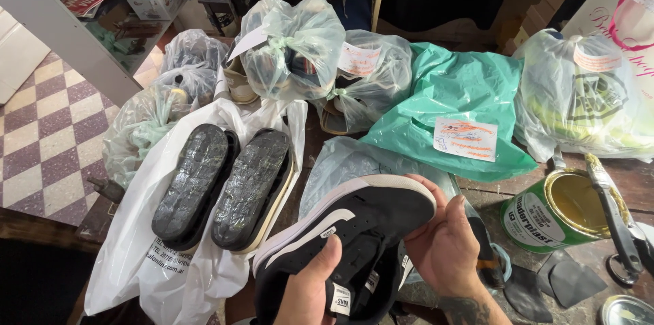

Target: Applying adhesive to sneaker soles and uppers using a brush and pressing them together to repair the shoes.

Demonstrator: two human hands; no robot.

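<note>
Checkered floor [41, 127] at left — dark wooden workbench [637, 185] — white shelf post [65, 35].

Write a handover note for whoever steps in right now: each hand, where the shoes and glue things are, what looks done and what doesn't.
Left hand: grips the black sneaker low on its side, thumb across the upper.
Right hand: cups the sneaker's toe end, fingers at the white sole edge.
The sneaker is held up on its side above the table.
Pair of upturned black soles: lying side by side on a white plastic bag, left of the sneaker.
Open green can: at right, with a tool resting across its rim.
Done: can opened.
Left: no glue visible on the sneaker. Tied bags behind remain closed.
</note>
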